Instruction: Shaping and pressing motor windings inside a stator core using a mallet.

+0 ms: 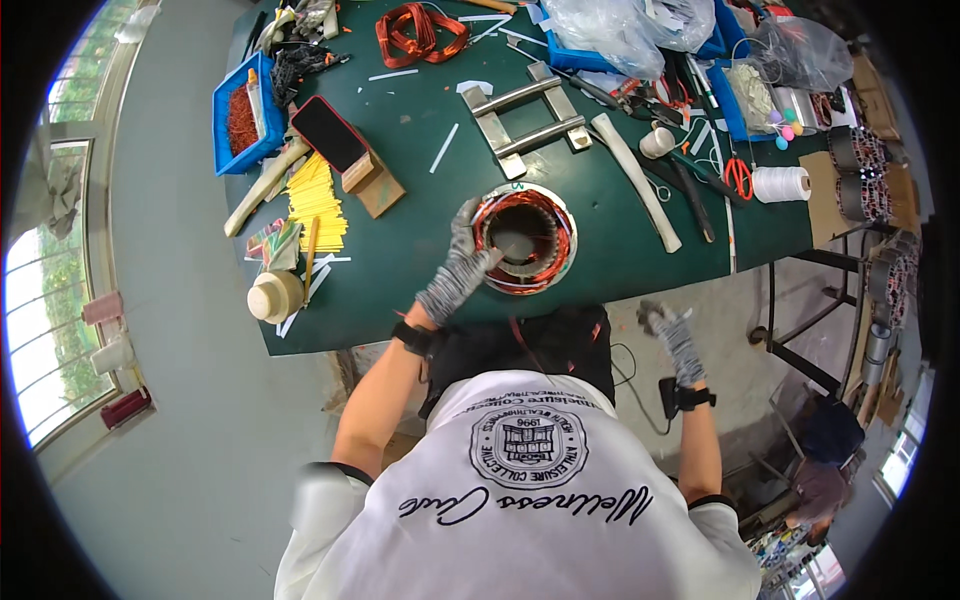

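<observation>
A motor stator (568, 238) with red-brown copper windings and a pale outer ring stands near the table's front edge, its round bore facing up. My left hand (462, 265), in a grey knit glove, grips its left side, with the fingers along the outside and the thumb by the bore. Off the table's front edge, to the right of my lap, is my right hand (672, 335), gloved alike. Its fingers look curled, and a small whitish bit shows beside them; what they hold is too small to make out.
Beyond the stator lies a metal frame with two bars (530, 95). A pale wooden stick (637, 185), red-handled scissors (738, 178) and a white thread spool (781, 184) lie right. A phone (330, 135) on a wooden block, yellow strips (318, 205) and a blue bin (219, 130) sit left.
</observation>
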A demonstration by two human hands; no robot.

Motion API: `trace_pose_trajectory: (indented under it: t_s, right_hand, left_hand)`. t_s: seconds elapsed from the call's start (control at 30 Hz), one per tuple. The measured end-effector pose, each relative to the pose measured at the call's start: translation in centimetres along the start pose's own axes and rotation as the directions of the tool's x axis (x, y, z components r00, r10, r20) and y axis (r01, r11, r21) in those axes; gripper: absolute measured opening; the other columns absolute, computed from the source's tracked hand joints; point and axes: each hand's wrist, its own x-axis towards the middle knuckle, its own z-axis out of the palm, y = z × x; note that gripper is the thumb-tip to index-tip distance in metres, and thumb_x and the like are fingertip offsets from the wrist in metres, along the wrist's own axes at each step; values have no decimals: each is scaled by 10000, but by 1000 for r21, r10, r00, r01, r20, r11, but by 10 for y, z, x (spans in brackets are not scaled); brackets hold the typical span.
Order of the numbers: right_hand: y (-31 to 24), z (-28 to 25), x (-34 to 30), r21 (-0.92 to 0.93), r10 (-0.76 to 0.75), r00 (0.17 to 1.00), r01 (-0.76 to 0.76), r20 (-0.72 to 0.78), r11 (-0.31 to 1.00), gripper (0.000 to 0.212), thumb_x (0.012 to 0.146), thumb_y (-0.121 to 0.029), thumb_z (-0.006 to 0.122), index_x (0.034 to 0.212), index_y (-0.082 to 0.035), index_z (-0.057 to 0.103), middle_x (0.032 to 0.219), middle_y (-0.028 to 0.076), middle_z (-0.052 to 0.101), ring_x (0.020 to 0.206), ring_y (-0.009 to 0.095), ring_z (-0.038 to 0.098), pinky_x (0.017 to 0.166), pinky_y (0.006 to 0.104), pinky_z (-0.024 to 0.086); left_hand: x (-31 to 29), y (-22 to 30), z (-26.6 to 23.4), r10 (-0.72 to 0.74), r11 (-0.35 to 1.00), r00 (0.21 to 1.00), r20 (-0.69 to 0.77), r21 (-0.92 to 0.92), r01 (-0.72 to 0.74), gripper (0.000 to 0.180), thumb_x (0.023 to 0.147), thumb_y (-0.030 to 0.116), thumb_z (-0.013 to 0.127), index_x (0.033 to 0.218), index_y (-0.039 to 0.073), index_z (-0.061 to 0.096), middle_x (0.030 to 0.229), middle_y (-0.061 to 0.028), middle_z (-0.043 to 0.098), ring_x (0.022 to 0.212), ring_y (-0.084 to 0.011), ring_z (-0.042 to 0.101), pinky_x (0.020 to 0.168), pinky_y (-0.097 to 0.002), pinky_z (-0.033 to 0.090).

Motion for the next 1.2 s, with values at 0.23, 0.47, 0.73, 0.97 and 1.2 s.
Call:
trace_pose_trajectory:
  t_s: [0.23,0.47,0.73,0.97,1.2]
  right_hand:
    - [79,3,26,-841,-170,946,325,277,432,212,869,-180,479,1005,-56,585,808,133,623,673,185,595,586,339,461]
    - [-98,38,104,-440,-270,914,386,304,811,619,744,-299,648,1242,-19,408,1199,199,487,1089,302,497,891,353,410]
    - [-159,158,107,-493,-742,563,792,365,359,792,743,-340,649,1348,-20,250,1311,230,353,1214,344,377,1005,386,314]
    - [-191,166,149,-364,-660,481,875,577,320,430,794,-315,584,1147,-79,511,1087,179,539,1049,316,507,922,361,391]
    - [-123,117,157,396,-164,974,92,153,914,448,923,-425,376,985,-21,559,847,73,597,728,153,557,645,272,466]
  left_hand:
    - [32,53,-28,-71,984,997,5,-164,71,544,844,101,537,1337,63,309,1294,-128,388,1167,-190,421,978,-329,363]
    - [-49,10,5,242,961,954,-177,177,-212,801,730,132,640,1382,20,188,1389,-152,267,1322,-299,206,1079,-371,199]
    - [-7,28,34,268,922,901,-342,361,-137,432,835,135,562,1246,46,466,1336,-186,358,1254,-261,343,1024,-340,307]
    - [13,53,13,-24,687,964,-263,-705,-175,450,894,204,474,1301,58,349,1094,-115,557,1083,-260,506,981,-369,386]
    - [1,-36,-36,-609,122,792,-45,-992,38,275,891,128,331,1105,101,502,509,39,202,459,-103,335,775,-345,471]
